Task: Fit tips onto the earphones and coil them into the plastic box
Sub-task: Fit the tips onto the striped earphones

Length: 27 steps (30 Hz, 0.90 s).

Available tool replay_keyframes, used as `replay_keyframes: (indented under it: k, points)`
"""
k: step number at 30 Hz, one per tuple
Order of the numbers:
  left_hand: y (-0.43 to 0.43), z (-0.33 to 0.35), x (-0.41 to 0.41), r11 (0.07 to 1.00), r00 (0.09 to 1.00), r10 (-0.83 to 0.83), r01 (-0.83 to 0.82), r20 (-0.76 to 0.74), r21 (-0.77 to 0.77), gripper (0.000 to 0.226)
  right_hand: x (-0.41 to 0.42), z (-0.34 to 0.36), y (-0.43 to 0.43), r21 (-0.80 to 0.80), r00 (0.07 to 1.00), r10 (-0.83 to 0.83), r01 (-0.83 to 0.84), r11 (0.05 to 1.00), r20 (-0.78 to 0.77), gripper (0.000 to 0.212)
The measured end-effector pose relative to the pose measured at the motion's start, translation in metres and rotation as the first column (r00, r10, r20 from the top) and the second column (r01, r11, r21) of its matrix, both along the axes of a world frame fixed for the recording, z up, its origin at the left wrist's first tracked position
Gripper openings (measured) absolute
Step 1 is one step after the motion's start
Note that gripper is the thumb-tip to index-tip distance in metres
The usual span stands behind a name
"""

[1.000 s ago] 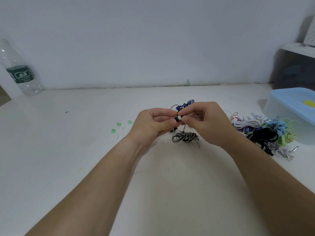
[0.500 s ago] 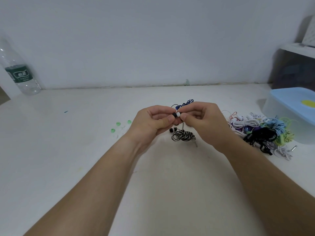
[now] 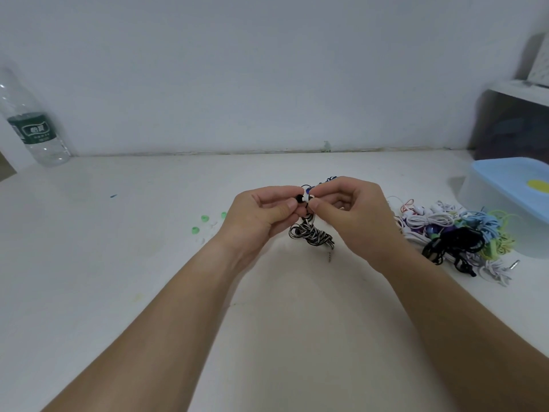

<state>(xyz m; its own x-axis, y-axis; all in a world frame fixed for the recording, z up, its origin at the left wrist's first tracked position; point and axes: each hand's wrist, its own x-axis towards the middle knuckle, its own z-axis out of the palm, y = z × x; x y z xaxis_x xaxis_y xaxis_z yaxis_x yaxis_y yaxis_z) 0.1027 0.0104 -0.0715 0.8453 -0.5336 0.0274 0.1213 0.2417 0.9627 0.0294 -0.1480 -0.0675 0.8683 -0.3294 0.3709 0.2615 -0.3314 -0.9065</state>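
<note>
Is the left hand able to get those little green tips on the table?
Probably yes, though not straight away. The green tips lie just left of the left hand with only bare table between, but it is pinching the black earbud, so it must let go first.

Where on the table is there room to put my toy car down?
Most room is on the left, between the bottle and the green tips. More bare table lies between the forearms. The right is crowded: an earphone pile beside the box. In the middle, the left hand and right hand pinch a striped earphone.
</note>
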Motion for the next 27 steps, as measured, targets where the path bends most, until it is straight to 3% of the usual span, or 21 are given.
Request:
replay_keyframes:
  k: [27]
  points:
    - [0.0023,0.0042,-0.0039,0.996,0.999,0.001,-0.004,0.035,0.087,0.019,-0.0002,0.0002,0.0012,-0.025,0.998,-0.022,0.021,0.999,-0.051,0.015]
